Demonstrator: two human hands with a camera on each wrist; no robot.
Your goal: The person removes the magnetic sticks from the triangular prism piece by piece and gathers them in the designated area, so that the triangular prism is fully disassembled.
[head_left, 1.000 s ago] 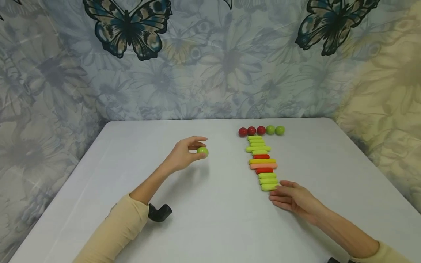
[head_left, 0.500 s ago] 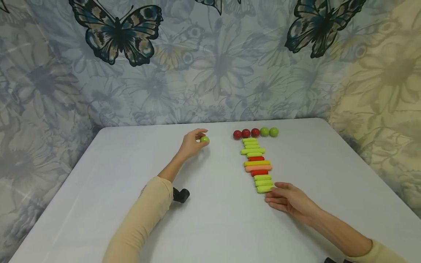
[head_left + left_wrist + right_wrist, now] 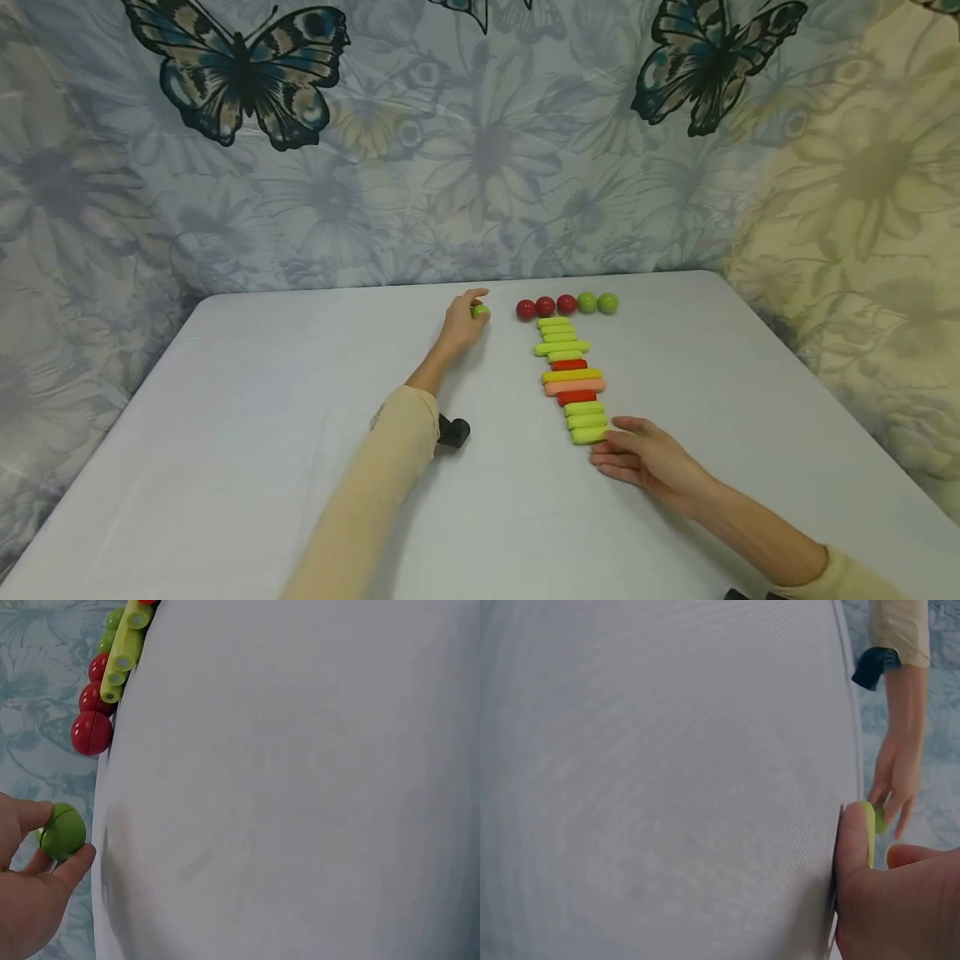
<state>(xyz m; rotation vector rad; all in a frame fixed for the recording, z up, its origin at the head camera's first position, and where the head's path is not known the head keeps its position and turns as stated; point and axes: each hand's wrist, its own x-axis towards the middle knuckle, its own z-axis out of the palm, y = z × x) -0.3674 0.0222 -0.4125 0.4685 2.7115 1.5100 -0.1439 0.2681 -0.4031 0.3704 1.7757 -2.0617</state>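
In the head view my left hand (image 3: 461, 325) pinches a small green ball (image 3: 481, 312) between thumb and fingers, held above the table's far part. The left wrist view shows a seam around that green ball (image 3: 64, 832). Just to the right lies a row of red balls (image 3: 545, 307) and green balls (image 3: 597, 303). Below it runs a column of short sticks: green (image 3: 561, 347), red (image 3: 577, 398), yellow (image 3: 572, 376) and peach (image 3: 574, 387). My right hand (image 3: 652, 462) rests at the column's near end, its fingertips touching the last green stick (image 3: 588, 435), fingers loosely extended.
A white table (image 3: 262, 467) carries everything. Behind it hangs a floral cloth (image 3: 450, 183) with butterflies. A black strap piece (image 3: 453, 432) shows at my left sleeve (image 3: 375, 500). The row of balls sits close to the table's far edge.
My left hand has moved forward and to the right with the green ball, nearing the row of balls. The right hand stays at the near end of the column. The head view shifts slightly.
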